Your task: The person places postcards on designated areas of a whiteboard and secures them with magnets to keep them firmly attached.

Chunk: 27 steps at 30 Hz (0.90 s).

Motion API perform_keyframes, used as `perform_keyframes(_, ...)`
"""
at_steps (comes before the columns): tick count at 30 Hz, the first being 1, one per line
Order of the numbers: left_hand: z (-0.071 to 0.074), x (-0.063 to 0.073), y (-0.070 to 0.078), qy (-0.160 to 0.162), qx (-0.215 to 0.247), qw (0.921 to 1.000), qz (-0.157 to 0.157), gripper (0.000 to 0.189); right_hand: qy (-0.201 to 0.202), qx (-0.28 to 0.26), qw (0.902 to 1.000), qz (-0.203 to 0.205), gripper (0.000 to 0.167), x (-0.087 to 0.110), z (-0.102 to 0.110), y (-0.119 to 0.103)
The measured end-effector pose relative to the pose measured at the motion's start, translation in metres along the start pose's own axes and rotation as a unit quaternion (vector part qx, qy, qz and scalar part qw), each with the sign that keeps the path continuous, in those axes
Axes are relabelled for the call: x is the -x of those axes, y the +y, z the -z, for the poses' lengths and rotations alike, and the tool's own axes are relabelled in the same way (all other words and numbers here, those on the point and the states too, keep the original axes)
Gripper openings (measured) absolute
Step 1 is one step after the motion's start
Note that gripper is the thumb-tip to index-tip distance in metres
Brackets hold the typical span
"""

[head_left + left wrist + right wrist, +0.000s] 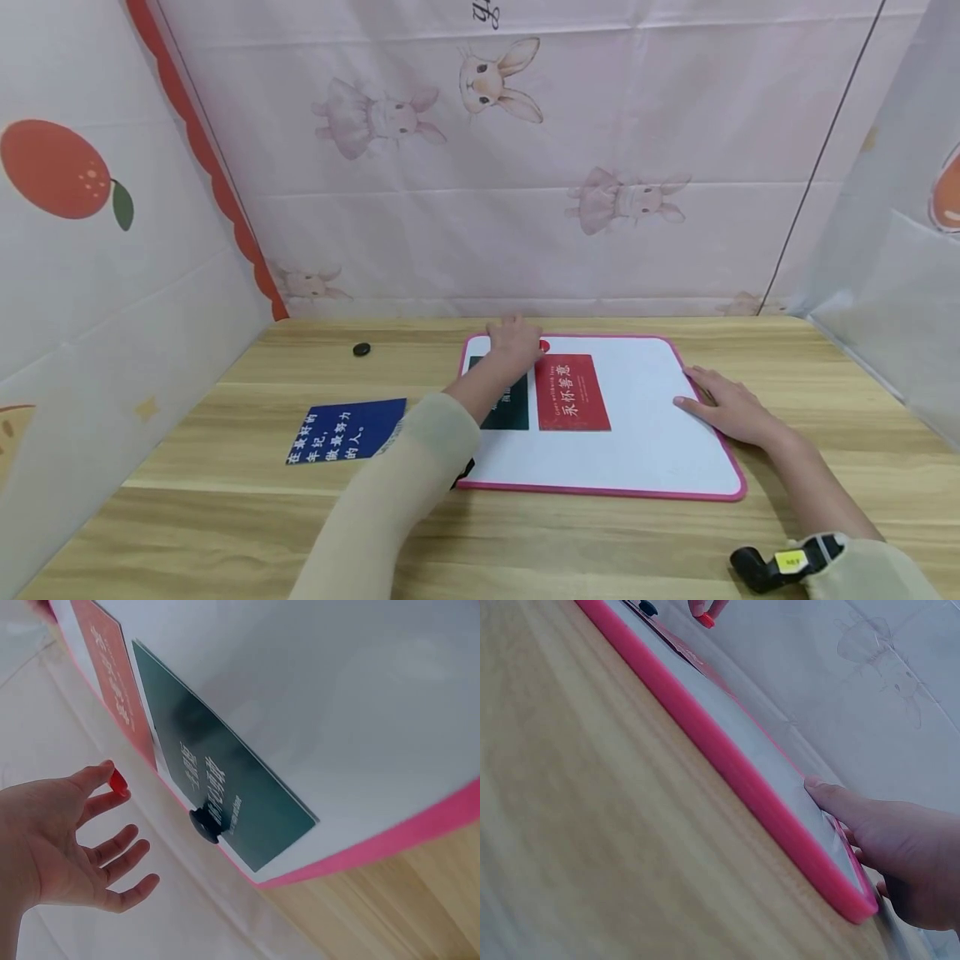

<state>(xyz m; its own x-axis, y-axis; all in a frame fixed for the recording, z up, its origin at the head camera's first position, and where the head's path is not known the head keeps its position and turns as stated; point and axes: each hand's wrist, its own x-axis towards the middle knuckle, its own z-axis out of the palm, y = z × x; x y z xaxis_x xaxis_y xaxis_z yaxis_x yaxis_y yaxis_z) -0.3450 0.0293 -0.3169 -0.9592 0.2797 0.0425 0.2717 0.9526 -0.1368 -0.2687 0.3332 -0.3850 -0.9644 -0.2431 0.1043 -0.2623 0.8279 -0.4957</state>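
Note:
Between thumb and index finger, my left hand pinches a small red magnet, held above the far edge of a pink-rimmed whiteboard. A red card with white lettering lies on the board, beside a dark green card partly covered by my left arm in the head view. On the green card, near the board's edge, sits a black magnet. My right hand grips the board's right edge, its thumb on the white surface and its fingers along the rim, partly hidden.
A blue card with white lettering lies on the wooden table, left of the board. Another black magnet rests farther back. A rabbit-printed sheet stands behind the table, with printed sheets at both sides.

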Motion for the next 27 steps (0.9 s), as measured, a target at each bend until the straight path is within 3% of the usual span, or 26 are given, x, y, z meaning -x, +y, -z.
perform_keyframes(12,-0.005,-0.008,0.014,-0.001,-0.017,0.9998,-0.003,0.055,-0.003,0.002,1.0000,0.002,0.074,0.000,0.001,0.001)
perform_keyframes(19,-0.009,-0.013,0.022,-0.007,-0.051,0.9986,-0.011,0.049,-0.002,0.006,1.0000,0.002,0.074,0.000,0.001,0.001)
perform_keyframes(27,-0.009,-0.012,0.026,-0.004,-0.044,0.9990,-0.005,0.047,-0.001,0.004,1.0000,0.002,0.074,0.001,0.000,0.000)
